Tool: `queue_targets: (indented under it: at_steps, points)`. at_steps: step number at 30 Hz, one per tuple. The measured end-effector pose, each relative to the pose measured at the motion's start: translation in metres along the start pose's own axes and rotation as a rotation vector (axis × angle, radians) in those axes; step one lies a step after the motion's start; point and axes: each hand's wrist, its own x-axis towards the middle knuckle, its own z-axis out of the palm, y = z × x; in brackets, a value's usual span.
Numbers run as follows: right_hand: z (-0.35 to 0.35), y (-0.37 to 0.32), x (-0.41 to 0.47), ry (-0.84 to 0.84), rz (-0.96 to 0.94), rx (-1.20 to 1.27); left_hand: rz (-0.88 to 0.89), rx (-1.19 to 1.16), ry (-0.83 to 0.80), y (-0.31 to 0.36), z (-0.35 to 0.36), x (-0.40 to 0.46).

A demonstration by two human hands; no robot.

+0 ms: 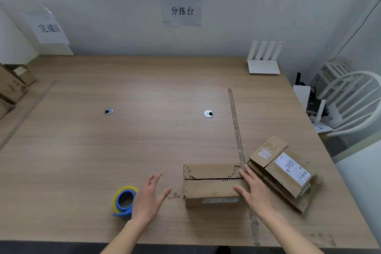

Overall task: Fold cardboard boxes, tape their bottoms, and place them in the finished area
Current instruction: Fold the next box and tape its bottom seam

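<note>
One brown corrugated cardboard box (213, 184) stands formed on the wooden tabletop (144, 140), its two long flaps closed along a dark central seam that shows no tape. Folding of this box looks done; taping, judged from the bare seam, is still ahead, and so is carrying it off. The box is worn, with torn, jagged edges on the far flap and an old label strip along its near side.

The right hand (252, 189) rests on the box's right end, fingers straight and pressing the flap down, its grip released rather than curled. The left hand (151, 196) hovers just left of the box with fingers spread, holding nothing. Beyond that hand, farther left of the box, lies a blue and yellow tape roll (124, 200), probably the next thing needed.

Touching or nearly touching the box's right side sits a stack of flattened brown cardboard boxes (282, 173) with a white shipping label on top, so more folding remains. Far to the left of the box, at the tabletop's edge, a few assembled cardboard boxes (12, 86) sit below a paper sign (49, 28).
</note>
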Motion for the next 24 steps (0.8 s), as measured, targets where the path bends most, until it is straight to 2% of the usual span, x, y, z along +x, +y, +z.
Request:
queue_targets:
  at_steps: [4, 8, 11, 14, 19, 22, 24]
  points:
    - [0.000, 0.002, 0.001, 0.012, 0.002, -0.008, -0.197, 0.236, -0.096, -0.059, 0.002, -0.013]
    - [0.001, 0.003, 0.002, 0.023, -0.009, -0.027, -0.209, 0.308, -0.204, -0.083, 0.015, -0.014]
    - [0.002, 0.004, 0.003, 0.026, -0.007, -0.036, -0.210, 0.287, -0.209, -0.092, 0.020, -0.008]
    - [0.000, 0.001, 0.003, 0.018, -0.004, -0.076, -0.179, 0.109, -0.224, -0.095, 0.016, -0.004]
    - [-0.007, -0.016, 0.006, -0.019, 0.012, -0.202, -0.050, -0.366, -0.193, -0.053, -0.030, -0.004]
    - [-0.012, -0.023, 0.007, -0.042, 0.005, -0.225, 0.070, -0.396, -0.225, 0.002, -0.070, 0.007]
    - [-0.016, -0.026, 0.007, -0.058, -0.006, -0.215, 0.172, -0.271, -0.281, 0.049, -0.091, 0.013]
